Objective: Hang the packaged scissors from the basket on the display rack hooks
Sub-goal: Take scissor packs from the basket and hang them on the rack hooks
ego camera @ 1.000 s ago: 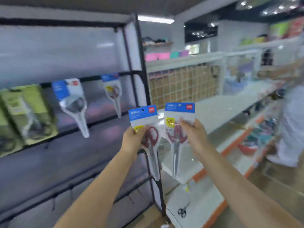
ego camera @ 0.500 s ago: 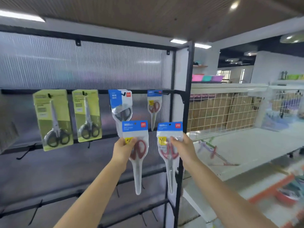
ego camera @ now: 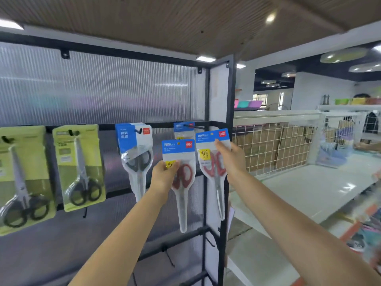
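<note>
I note the left hand (ego camera: 165, 176) raised on an outstretched arm, fingers and thumb pinching a packaged pair of red-handled scissors (ego camera: 181, 178) at the yellow sticker below its blue header card. The card carries a red "deli" logo; the smaller print is not legible to me. The right hand (ego camera: 231, 159), arm extended and slightly higher, grips a second red-handled pack (ego camera: 210, 162) of the same brand by its right edge, fingers curled over the front. Both packs hang blade-down, in front of the display rack (ego camera: 229, 141). Just behind them a matching pack (ego camera: 182, 130) sits on a hook (ego camera: 194, 126) on the rack's upper bar. To the left hang a blue-carded pack of black-handled scissors (ego camera: 137, 157) and two green-carded packs (ego camera: 79, 168); their writing is unreadable. A white shelf (ego camera: 309, 188) stands to the right.
</note>
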